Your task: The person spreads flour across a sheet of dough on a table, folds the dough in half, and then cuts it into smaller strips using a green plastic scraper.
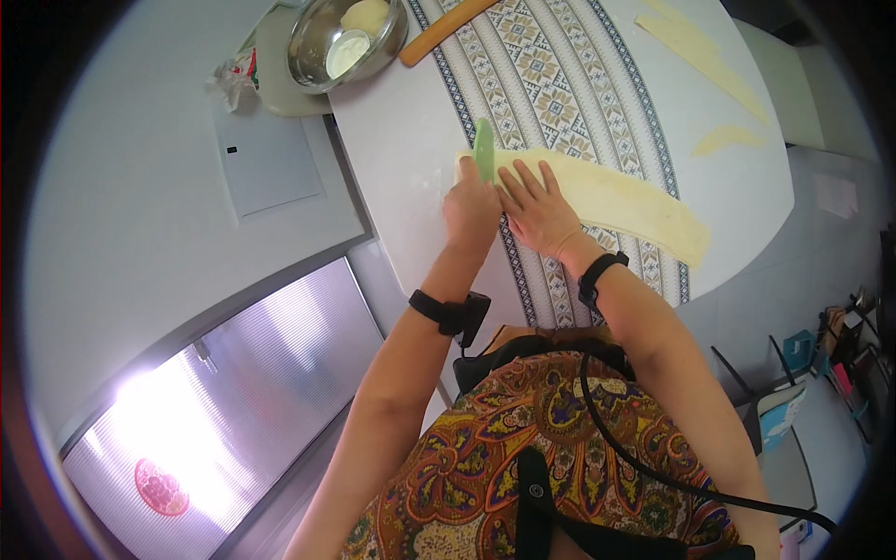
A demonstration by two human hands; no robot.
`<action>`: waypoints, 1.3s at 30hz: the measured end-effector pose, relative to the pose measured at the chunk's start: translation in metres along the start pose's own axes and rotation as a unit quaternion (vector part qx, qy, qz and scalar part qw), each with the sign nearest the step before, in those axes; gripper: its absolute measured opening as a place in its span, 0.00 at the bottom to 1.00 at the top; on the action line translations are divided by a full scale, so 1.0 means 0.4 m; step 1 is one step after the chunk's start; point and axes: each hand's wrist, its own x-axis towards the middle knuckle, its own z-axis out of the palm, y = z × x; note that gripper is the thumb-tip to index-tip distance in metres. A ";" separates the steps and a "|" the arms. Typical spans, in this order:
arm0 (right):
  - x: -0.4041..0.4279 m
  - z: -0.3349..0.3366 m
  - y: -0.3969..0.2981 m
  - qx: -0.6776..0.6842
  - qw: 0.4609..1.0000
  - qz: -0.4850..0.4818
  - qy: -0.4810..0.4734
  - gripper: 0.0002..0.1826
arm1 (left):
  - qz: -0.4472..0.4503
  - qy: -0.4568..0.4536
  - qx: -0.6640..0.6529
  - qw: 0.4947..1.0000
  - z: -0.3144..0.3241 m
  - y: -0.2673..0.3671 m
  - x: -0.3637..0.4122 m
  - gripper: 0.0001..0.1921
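Observation:
My left hand (473,213) grips a knife with a green blade (483,147), held across the left end of a long strip of pale yellow dough (616,192). The strip looks folded in layers along its lower edge and curves away to the right. My right hand (542,213) lies palm down on the dough just right of the blade, fingers spread and pressing on it. The knife's handle is hidden inside my left hand. Beneath the dough runs a patterned table runner (553,105) over a white table (399,182).
A wooden rolling pin (448,31) lies at the far side. Beside it, a metal bowl (308,63) holds a dough ball (365,15) and a small cup of white powder (348,54). Thin dough pieces (700,63) lie far right. A black cable (651,472) crosses my right side.

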 end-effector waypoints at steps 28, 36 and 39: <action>-0.104 -0.033 0.048 -0.013 0.999 0.019 0.032 0.25 | 0.048 0.072 -0.075 0.993 -0.042 -0.007 -0.083 0.13; -0.108 -0.028 0.046 -0.018 0.999 0.028 0.038 0.26 | 0.026 0.035 -0.072 0.996 -0.017 0.059 -0.093 0.12; -0.108 -0.027 0.047 -0.022 0.999 0.029 0.038 0.26 | 0.014 0.037 -0.050 0.998 -0.001 0.067 -0.088 0.12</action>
